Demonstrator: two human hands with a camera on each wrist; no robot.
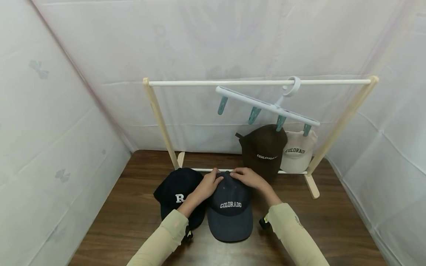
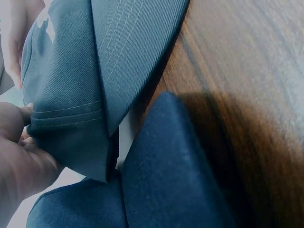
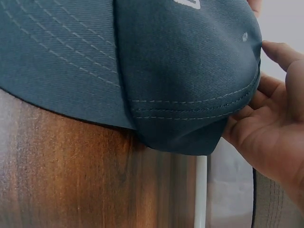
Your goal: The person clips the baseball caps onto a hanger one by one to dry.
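Note:
A dark grey baseball cap (image 1: 230, 225) lettered COLORADO faces me low over the table, brim toward me. My left hand (image 1: 206, 186) grips its crown at the upper left, thumb in front and fingers behind. At the upper right, my right hand (image 1: 252, 180) holds the same cap with thumb and fingers. In the right wrist view the right thumb lies along the crown's edge and the other fingers tuck behind the fabric (image 3: 185, 71). Left of it, partly under my left forearm, lies a black cap (image 1: 171, 186) with a white R.
A wooden rack (image 1: 161, 125) with a white top bar (image 1: 216, 83) stands at the back. From it hangs a tilted white hanger (image 1: 246, 98) with green clips (image 1: 254, 115). A brown cap (image 1: 261, 142) and a cream cap (image 1: 296, 162) hang from its right clips. White curtains surround the table (image 1: 123, 221).

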